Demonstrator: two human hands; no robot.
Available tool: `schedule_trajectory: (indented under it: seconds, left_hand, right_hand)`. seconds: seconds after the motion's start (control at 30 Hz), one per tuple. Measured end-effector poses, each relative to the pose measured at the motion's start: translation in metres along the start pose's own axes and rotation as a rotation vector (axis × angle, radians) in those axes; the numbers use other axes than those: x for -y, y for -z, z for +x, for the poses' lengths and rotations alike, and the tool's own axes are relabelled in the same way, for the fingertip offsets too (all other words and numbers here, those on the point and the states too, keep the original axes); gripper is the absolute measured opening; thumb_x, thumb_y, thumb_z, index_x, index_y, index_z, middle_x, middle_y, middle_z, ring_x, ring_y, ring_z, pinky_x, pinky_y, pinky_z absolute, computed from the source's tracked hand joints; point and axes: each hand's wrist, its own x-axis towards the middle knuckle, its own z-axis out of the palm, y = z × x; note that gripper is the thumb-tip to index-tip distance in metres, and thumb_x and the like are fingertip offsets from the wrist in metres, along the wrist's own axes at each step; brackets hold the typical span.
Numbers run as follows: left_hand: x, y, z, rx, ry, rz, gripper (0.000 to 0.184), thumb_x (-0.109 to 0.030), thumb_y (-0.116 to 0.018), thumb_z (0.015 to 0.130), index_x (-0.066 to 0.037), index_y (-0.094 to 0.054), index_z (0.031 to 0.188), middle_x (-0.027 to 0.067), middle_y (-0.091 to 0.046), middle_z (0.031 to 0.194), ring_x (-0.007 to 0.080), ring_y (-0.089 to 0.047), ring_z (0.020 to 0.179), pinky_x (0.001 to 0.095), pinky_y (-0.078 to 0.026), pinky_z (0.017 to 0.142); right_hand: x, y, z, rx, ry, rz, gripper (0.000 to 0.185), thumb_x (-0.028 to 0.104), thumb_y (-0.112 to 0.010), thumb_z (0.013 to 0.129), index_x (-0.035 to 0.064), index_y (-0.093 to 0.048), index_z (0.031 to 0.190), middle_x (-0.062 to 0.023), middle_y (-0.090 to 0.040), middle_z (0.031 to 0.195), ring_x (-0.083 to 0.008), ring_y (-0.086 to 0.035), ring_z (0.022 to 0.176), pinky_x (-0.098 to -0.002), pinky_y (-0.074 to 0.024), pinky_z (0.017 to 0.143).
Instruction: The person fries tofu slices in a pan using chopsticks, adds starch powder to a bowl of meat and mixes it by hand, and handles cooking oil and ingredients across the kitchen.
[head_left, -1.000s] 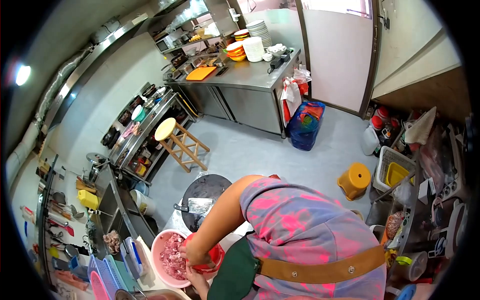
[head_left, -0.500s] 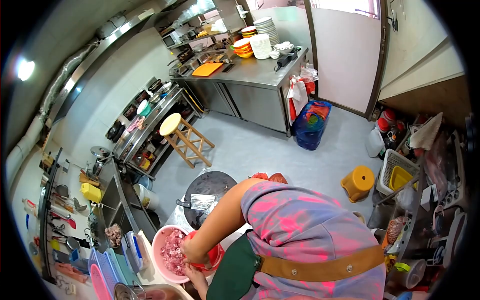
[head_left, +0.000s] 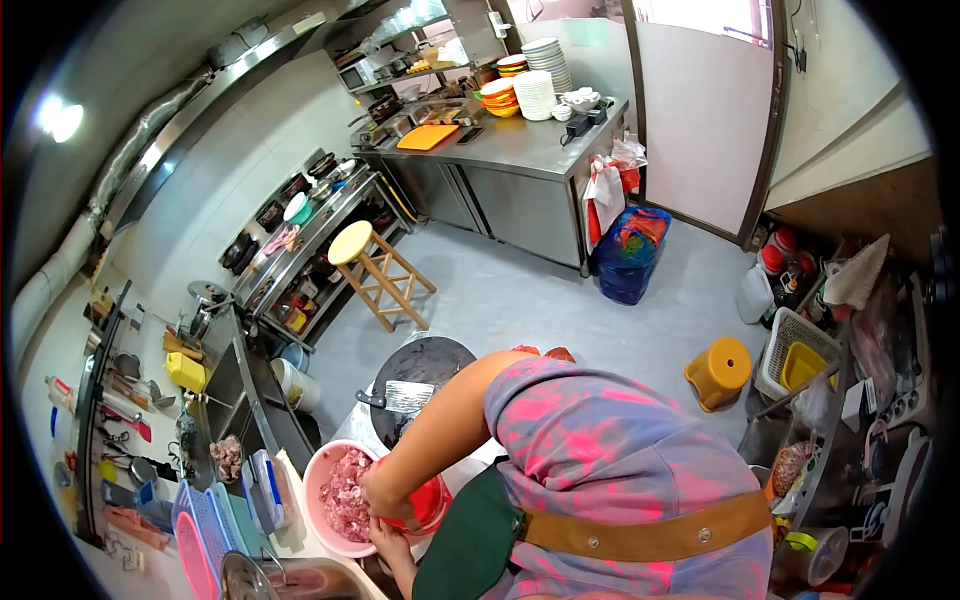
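Note:
A pink basin [head_left: 318,462] of chopped raw meat [head_left: 345,505] stands at the lower centre, with a red bowl [head_left: 432,497] against its right side. Reaching down between the two, my right hand [head_left: 382,497] is over the meat's right edge with its fingers curled; their grip is partly hidden. My left hand [head_left: 392,545] is just below it, fingers closed at the rims where basin and bowl meet. Which rim it grips I cannot tell. Behind the basin, a cleaver [head_left: 405,397] lies on a round dark chopping block [head_left: 430,358].
A steel sink [head_left: 245,385] is to the left, near a lump of raw meat [head_left: 226,457] and plastic baskets [head_left: 205,530]. Past the block stand a wooden stool [head_left: 375,275] and a steel counter [head_left: 520,165] with stacked plates. An orange stool [head_left: 718,372] sits right, beside crowded shelves.
The view has shifted slightly, so the room sits a little to the right and lower. Both hands stay at the basin and bowl, with only a small movement of the right arm.

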Motion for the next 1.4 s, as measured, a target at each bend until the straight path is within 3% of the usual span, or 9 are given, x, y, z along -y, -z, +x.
schedule_trajectory:
  seconds: [0.13,0.23,0.47,0.6,0.73,0.9,1.03,1.2,1.4]
  left_hand:
    - [-0.008,-0.009,-0.009,0.031,-0.124,-0.121,0.044,-0.025,-0.049,0.09,0.004,-0.044,0.122,0.0121,-0.053,0.111,0.02,-0.053,0.099,0.0293,-0.042,0.086]
    - [-0.038,-0.019,-0.013,0.018,-0.183,-0.147,0.042,-0.02,-0.047,0.089,0.004,-0.043,0.124,0.0127,-0.052,0.113,0.0207,-0.052,0.102,0.0303,-0.041,0.088]
    - [-0.1,-0.038,-0.003,-0.082,-0.185,-0.322,0.037,-0.011,-0.041,0.091,0.003,-0.041,0.126,0.0147,-0.051,0.118,0.0234,-0.048,0.11,0.0327,-0.038,0.093]
    - [-0.137,-0.04,-0.011,0.016,0.057,-0.426,0.033,-0.01,-0.039,0.092,0.002,-0.045,0.122,0.0113,-0.054,0.112,0.0198,-0.055,0.096,0.0282,-0.047,0.081]
    - [-0.142,-0.042,-0.011,-0.094,-0.184,0.031,0.025,-0.017,-0.044,0.092,0.0,-0.053,0.107,0.0079,-0.057,0.099,0.0135,-0.056,0.085,0.022,-0.047,0.067]
    - [-0.08,-0.033,0.008,-0.125,-0.205,0.07,0.051,-0.018,-0.055,0.086,0.004,-0.037,0.128,0.0172,-0.048,0.12,0.026,-0.048,0.108,0.0351,-0.038,0.093]
    - [-0.123,-0.042,-0.021,-0.146,0.3,0.025,0.043,-0.02,-0.056,0.087,0.001,-0.042,0.121,0.011,-0.054,0.105,0.0177,-0.055,0.091,0.0318,-0.047,0.08]
    - [-0.125,-0.047,-0.052,-0.112,0.561,-0.423,0.025,-0.015,-0.059,0.082,-0.003,-0.05,0.102,0.0035,-0.056,0.089,0.0088,-0.055,0.072,0.0219,-0.046,0.061]
    - [-0.129,-0.056,-0.072,-0.082,0.655,-0.572,0.019,-0.005,-0.061,0.077,-0.006,-0.048,0.091,0.0033,-0.057,0.085,0.0134,-0.058,0.077,0.0301,-0.052,0.068]
  right_hand:
    - [-0.011,-0.021,-0.031,-0.336,0.715,-0.331,0.075,0.028,-0.073,0.053,0.0121,-0.049,0.122,-0.0108,-0.038,0.132,-0.0325,-0.031,0.123,-0.0527,-0.0387,0.09]
    - [0.007,-0.01,-0.038,0.0,0.588,-0.236,0.074,0.027,-0.073,0.054,0.0131,-0.048,0.122,-0.0107,-0.031,0.137,-0.0315,-0.025,0.127,-0.0514,-0.0411,0.087]
    - [-0.007,-0.047,-0.062,-0.748,0.257,-0.219,0.082,0.047,-0.073,0.059,0.0178,-0.04,0.128,-0.0166,-0.04,0.127,-0.0393,-0.044,0.113,-0.0447,-0.0448,0.085]
    - [-0.022,-0.041,-0.061,-0.536,0.364,-0.085,0.058,0.03,-0.063,0.073,0.0181,-0.041,0.125,-0.009,-0.049,0.114,-0.0348,-0.05,0.106,-0.0447,-0.0486,0.072]
    - [-0.041,-0.06,-0.07,-0.822,0.514,-0.007,0.038,0.017,-0.052,0.078,0.0152,-0.046,0.116,-0.0071,-0.055,0.101,-0.0274,-0.056,0.093,-0.0404,-0.0488,0.068]
    - [-0.091,-0.062,-0.072,-0.95,0.008,0.633,0.031,0.017,-0.05,0.082,0.012,-0.052,0.112,-0.0106,-0.059,0.1,-0.0282,-0.058,0.087,-0.0353,-0.0475,0.075]
    - [-0.143,-0.084,-0.096,-1.419,-0.408,0.805,0.036,0.0,-0.052,0.073,0.0068,-0.05,0.109,-0.0178,-0.062,0.095,-0.0289,-0.062,0.084,-0.0357,-0.0492,0.072]
    - [-0.18,-0.214,-0.068,-1.327,-0.816,1.164,0.038,-0.002,-0.05,0.07,0.0021,-0.049,0.108,-0.0157,-0.061,0.092,-0.025,-0.061,0.081,-0.0327,-0.0492,0.07]
    - [-0.17,-0.295,0.001,-1.224,-0.915,1.791,0.038,-0.002,-0.05,0.072,0.0004,-0.045,0.11,-0.0111,-0.058,0.092,-0.0154,-0.057,0.079,-0.0268,-0.0479,0.065]
